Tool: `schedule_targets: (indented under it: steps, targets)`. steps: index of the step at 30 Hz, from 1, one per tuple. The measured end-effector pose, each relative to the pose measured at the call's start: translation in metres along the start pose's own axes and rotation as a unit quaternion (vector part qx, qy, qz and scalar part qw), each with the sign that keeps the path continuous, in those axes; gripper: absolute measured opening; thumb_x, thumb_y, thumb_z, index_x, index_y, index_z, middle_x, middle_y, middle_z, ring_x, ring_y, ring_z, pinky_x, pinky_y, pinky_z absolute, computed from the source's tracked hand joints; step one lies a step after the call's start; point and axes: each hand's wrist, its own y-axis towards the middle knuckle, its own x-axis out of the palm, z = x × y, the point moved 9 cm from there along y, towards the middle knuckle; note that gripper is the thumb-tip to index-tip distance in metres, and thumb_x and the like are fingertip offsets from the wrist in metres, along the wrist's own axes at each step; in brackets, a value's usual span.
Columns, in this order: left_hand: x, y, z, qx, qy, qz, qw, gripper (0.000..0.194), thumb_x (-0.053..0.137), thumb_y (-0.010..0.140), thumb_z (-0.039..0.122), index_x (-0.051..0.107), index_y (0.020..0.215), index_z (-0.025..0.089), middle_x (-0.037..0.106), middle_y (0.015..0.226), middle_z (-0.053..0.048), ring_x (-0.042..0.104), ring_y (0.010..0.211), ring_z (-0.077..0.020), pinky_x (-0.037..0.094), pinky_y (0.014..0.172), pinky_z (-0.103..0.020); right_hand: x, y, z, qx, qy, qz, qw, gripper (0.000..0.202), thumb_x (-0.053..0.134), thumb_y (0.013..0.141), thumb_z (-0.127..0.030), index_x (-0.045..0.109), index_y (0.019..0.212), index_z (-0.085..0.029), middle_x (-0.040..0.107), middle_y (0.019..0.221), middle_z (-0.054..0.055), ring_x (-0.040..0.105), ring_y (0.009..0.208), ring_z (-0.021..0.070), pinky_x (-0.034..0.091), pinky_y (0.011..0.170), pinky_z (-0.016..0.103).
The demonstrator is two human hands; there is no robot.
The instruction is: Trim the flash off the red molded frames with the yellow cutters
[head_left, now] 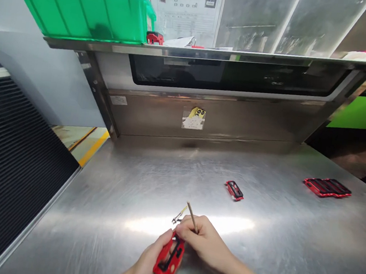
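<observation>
My left hand [148, 259] is closed around a red and black plastic frame [160, 270], held tilted above the metal table near its front. My right hand [202, 239] pinches a thin brown stick [190, 211], with its upper end sticking out above the fingers. The right fingertips meet the top end of the frame, and they hide the stick's lower end. Just beyond the hands lies a small metallic piece with a yellowish strip [178, 215]; its kind is unclear. Farther back on the table rests another red and black frame [234, 190].
Several red and black frames [327, 187] lie side by side at the table's right. A green bin [84, 14] stands on the raised shelf [213, 57], beside a red part [155, 38]. A ribbed black conveyor belt [8, 169] runs along the left. The steel table [124, 183] reflects light.
</observation>
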Motion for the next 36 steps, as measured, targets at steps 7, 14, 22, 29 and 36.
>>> schedule_targets:
  steps: [7, 14, 22, 29, 36]
  targets:
    - [0.001, 0.000, 0.019, 0.054, -0.063, 0.002, 0.997, 0.058, 0.051, 0.071, 0.074, 0.041, 0.050, 0.021, 0.024, 0.026, 0.012, 0.011, 0.024, -0.0034, 0.004, 0.035, -0.025, 0.006, -0.002, -0.009, -0.020, 0.004, -0.022, 1.000, 0.040, 0.054, 0.089, -0.054, 0.070, 0.076, -0.019, 0.059, 0.078, 0.003, 0.052, 0.075, 0.0201, 0.039, 0.072, 0.030]
    - [-0.002, 0.000, 0.018, 0.054, -0.094, -0.010, 0.994, 0.054, 0.055, 0.073, 0.070, 0.044, 0.055, 0.020, 0.026, 0.028, 0.012, 0.012, 0.025, -0.0034, 0.007, 0.036, -0.022, 0.008, -0.005, -0.009, -0.031, -0.041, -0.003, 0.999, 0.042, 0.056, 0.085, -0.057, 0.070, 0.089, -0.018, 0.053, 0.078, 0.003, 0.044, 0.067, 0.0174, 0.035, 0.063, 0.028]
    - [0.014, -0.006, 0.019, 0.022, -0.130, -0.087, 0.987, 0.052, 0.049, 0.080, 0.065, 0.043, 0.056, 0.020, 0.023, 0.027, 0.011, 0.010, 0.027, -0.0043, 0.010, 0.037, -0.022, 0.003, -0.003, -0.011, -0.035, -0.045, 0.009, 0.998, 0.057, 0.042, 0.091, -0.063, 0.057, 0.062, -0.017, 0.046, 0.065, 0.000, 0.043, 0.066, 0.0179, 0.034, 0.066, 0.029]
    - [0.015, -0.007, 0.018, 0.009, -0.142, -0.103, 0.985, 0.050, 0.049, 0.081, 0.063, 0.046, 0.056, 0.020, 0.025, 0.027, 0.010, 0.011, 0.026, -0.0046, 0.011, 0.037, -0.023, 0.003, -0.004, -0.008, -0.020, -0.026, 0.011, 0.999, 0.057, 0.045, 0.089, -0.066, 0.056, 0.062, -0.017, 0.044, 0.066, 0.000, 0.042, 0.066, 0.0172, 0.033, 0.063, 0.027]
    - [0.015, -0.008, 0.017, -0.004, -0.127, -0.087, 0.988, 0.050, 0.048, 0.081, 0.064, 0.045, 0.054, 0.021, 0.024, 0.027, 0.010, 0.010, 0.026, -0.0051, 0.009, 0.038, -0.025, 0.003, -0.006, -0.010, -0.017, -0.008, 0.009, 1.000, 0.053, 0.048, 0.090, -0.062, 0.060, 0.065, -0.017, 0.047, 0.067, 0.000, 0.044, 0.065, 0.0166, 0.034, 0.064, 0.027]
